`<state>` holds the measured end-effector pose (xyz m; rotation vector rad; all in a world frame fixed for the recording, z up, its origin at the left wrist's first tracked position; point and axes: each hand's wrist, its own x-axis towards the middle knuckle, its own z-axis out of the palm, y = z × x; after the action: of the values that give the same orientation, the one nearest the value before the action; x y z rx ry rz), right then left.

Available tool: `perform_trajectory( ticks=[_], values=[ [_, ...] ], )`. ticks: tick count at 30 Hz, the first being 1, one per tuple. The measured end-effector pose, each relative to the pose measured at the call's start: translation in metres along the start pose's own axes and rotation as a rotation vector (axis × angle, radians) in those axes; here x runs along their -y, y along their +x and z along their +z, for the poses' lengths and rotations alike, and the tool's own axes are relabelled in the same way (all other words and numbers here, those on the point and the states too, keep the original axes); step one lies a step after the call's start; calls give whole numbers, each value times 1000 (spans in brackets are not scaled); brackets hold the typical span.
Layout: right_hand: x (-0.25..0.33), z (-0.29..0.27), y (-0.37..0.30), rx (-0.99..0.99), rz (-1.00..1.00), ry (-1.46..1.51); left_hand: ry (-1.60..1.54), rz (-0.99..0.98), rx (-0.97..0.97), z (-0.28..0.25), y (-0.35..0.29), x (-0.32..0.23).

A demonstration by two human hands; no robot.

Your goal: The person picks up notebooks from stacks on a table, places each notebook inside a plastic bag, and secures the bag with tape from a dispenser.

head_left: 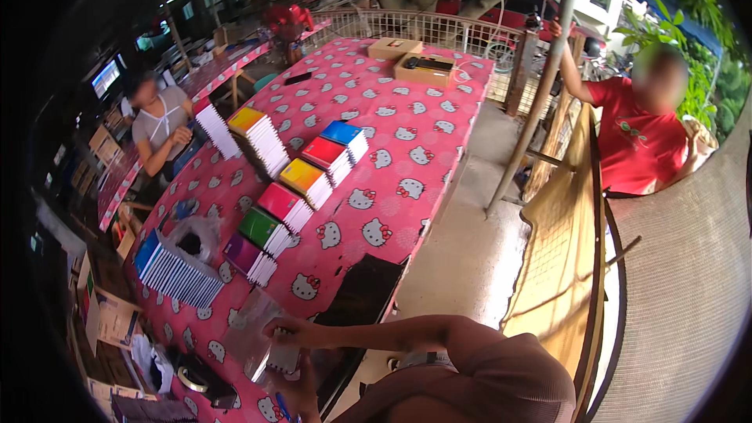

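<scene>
At the table's near edge, both my hands work around a small pale spiral-edged notebook [283, 359] and a clear plastic bag [249, 327]. My right hand [288, 334] reaches in from the right, its fingers curled over the bag and the notebook's upper end. Just below it, my left hand [301, 385] grips the notebook from its lower side; part of that hand is in shadow. Beyond them stands a row of spiral notebook stacks: purple [247, 258], green [264, 231], pink [284, 207], yellow [305, 182], red [327, 158] and blue [345, 139].
A taller yellow-topped stack [258, 141] and a blue notebook stack [176, 274] stand left, beside crumpled plastic [196, 239]. A tape roll [193, 379] lies near the front. Cardboard boxes [423, 68] sit far back. One person [160, 121] sits left; another [641, 137] stands right by a pole.
</scene>
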<state>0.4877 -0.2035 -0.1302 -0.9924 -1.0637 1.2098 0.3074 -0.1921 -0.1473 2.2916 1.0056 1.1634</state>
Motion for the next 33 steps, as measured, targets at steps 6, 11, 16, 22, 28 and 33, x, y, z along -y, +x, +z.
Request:
perform_trajectory(
  ticks=[6, 11, 16, 22, 28, 33],
  values=[
    [-22, -14, -31, -242, -181, -7, -313, -85, 245, 28, -9, 13],
    [-17, -24, -54, -337, -105, 21, -366, -105, 364, 34, -6, 5],
    [-5, -18, -65, -370, -45, 1, -367, -155, 353, 34, -15, 2],
    [-27, -28, -71, -381, -59, 81, -426, -206, 378, 40, -20, -15],
    [-21, -22, -72, -409, 5, 92, -313, -200, 408, 41, -25, -2],
    [-27, -13, -60, -397, 5, 61, -261, -199, 316, 41, -32, 16]
  ],
)
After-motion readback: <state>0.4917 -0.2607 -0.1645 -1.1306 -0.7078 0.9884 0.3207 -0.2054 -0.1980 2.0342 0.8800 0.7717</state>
